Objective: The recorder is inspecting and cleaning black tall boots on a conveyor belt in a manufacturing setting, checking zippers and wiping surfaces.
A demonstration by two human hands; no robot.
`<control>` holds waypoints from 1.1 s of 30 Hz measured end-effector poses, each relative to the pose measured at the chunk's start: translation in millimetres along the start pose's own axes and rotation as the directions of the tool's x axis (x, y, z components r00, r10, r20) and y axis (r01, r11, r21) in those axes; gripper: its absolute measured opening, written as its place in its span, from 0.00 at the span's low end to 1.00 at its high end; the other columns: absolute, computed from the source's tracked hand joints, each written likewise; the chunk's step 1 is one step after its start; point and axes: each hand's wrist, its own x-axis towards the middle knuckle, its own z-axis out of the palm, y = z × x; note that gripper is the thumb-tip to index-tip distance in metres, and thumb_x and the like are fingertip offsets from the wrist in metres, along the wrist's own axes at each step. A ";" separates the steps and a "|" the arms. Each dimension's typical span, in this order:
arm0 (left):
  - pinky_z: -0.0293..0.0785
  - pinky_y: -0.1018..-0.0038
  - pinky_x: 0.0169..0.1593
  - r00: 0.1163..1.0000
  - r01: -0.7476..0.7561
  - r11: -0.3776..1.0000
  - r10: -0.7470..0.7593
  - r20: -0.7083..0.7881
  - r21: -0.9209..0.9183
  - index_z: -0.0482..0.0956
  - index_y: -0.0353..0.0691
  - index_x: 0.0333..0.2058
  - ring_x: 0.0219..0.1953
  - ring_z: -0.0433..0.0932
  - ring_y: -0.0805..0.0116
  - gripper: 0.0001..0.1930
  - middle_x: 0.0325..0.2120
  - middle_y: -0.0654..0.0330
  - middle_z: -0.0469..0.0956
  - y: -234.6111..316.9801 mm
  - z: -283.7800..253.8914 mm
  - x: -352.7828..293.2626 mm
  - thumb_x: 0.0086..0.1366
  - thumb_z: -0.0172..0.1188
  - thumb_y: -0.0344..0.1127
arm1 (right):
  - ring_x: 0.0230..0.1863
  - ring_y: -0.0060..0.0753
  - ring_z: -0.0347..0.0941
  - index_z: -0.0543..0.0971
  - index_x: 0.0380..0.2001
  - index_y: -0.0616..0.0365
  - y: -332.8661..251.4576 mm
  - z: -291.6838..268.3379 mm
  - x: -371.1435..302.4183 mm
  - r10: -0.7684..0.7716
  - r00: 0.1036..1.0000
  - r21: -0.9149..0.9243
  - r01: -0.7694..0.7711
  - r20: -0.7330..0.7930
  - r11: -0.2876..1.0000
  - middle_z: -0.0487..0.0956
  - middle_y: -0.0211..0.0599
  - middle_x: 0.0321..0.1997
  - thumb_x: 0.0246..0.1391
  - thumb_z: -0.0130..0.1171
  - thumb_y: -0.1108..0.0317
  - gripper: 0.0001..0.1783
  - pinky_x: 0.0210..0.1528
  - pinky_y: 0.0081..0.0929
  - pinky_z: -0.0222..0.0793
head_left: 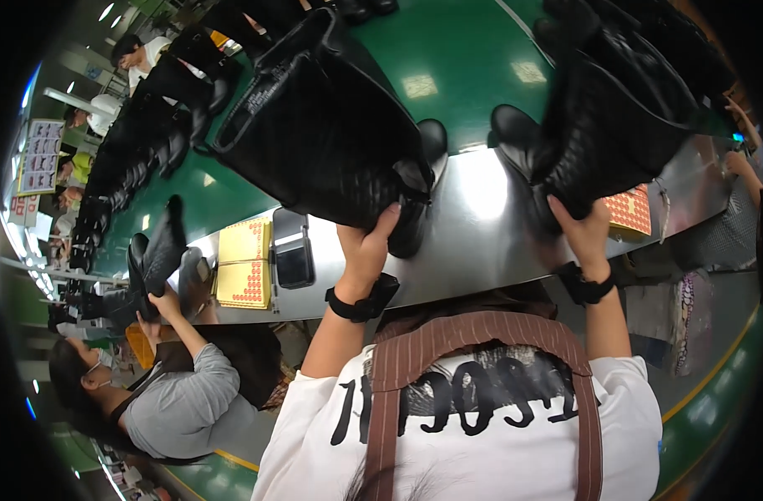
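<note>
My left hand [366, 249] is closed round the ankle of a tall black boot [323, 134]. The boot's wide shaft leans to the upper left, and its opening faces away from me. My right hand [585, 238] grips another black boot [598, 142] low at the ankle, thumb on the near side. That boot tilts to the upper right, its shaft opening outward. Most fingers of both hands are hidden behind the leather. Dark toes show beyond each boot, facing one another over the metal table edge [331, 305].
A green surface [423, 50] runs behind the metal strip, with rows of black boots [160, 108] at left. Yellow printed sheets [244, 263] and a black phone-like case [294, 250] lie left of me; a red patterned stack [630, 210] sits right. A co-worker [181, 401] handles boots at left.
</note>
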 end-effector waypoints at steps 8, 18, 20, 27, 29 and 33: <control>0.56 0.65 0.63 0.937 -0.276 0.961 0.276 -0.213 0.030 0.48 0.36 0.64 0.61 0.59 0.60 0.51 0.59 0.54 0.58 56.8 5.8 13.9 0.47 0.73 0.39 | 0.35 0.42 0.78 0.78 0.39 0.67 -14.6 -27.3 -0.2 -0.111 0.992 -0.143 0.118 0.055 0.983 0.81 0.43 0.34 0.39 0.75 0.62 0.26 0.42 0.29 0.72; 0.58 0.57 0.61 0.886 -0.324 0.123 0.386 0.255 0.938 0.83 0.43 0.36 0.43 0.70 0.54 0.19 0.32 0.58 0.76 209.3 24.5 36.3 0.40 0.75 0.33 | 0.23 0.32 0.70 0.78 0.37 0.61 -95.6 -31.1 -23.3 -0.100 0.854 0.022 0.103 0.511 0.994 0.78 0.39 0.32 0.47 0.67 0.65 0.15 0.28 0.28 0.67; 0.57 0.54 0.62 0.853 -0.477 0.146 0.312 0.418 0.866 0.84 0.43 0.32 0.40 0.69 0.56 0.18 0.25 0.61 0.73 226.0 22.3 27.0 0.37 0.74 0.35 | 0.22 0.23 0.68 0.73 0.52 0.58 -109.3 -3.1 -11.0 -0.202 0.886 0.290 0.081 0.416 0.954 0.78 0.38 0.40 0.48 0.66 0.69 0.26 0.29 0.22 0.67; 0.48 0.38 0.65 0.685 -0.725 0.254 0.163 0.710 0.640 0.86 0.49 0.21 0.36 0.66 0.60 0.17 0.15 0.69 0.67 242.2 2.2 -9.6 0.27 0.60 0.45 | 0.22 0.36 0.78 0.71 0.55 0.58 -152.4 64.5 33.4 -0.485 0.821 0.237 0.428 0.300 0.872 0.81 0.47 0.31 0.53 0.59 0.71 0.24 0.26 0.29 0.72; 0.58 0.42 0.61 0.683 -0.728 0.262 0.202 0.701 0.634 0.85 0.48 0.21 0.35 0.66 0.60 0.15 0.18 0.67 0.68 238.7 4.9 -7.4 0.26 0.64 0.41 | 0.23 0.39 0.79 0.73 0.50 0.63 -151.9 74.0 38.8 -0.265 0.847 0.348 0.102 0.460 0.932 0.80 0.49 0.25 0.56 0.54 0.74 0.17 0.26 0.30 0.73; 0.67 0.66 0.47 0.742 -0.465 0.175 0.612 0.273 0.868 0.80 0.40 0.36 0.45 0.69 0.59 0.20 0.40 0.57 0.68 197.9 19.8 17.5 0.41 0.73 0.26 | 0.23 0.38 0.79 0.73 0.47 0.66 -134.9 76.6 35.2 -0.475 0.792 0.465 0.280 0.383 0.840 0.80 0.48 0.25 0.57 0.53 0.76 0.14 0.28 0.29 0.73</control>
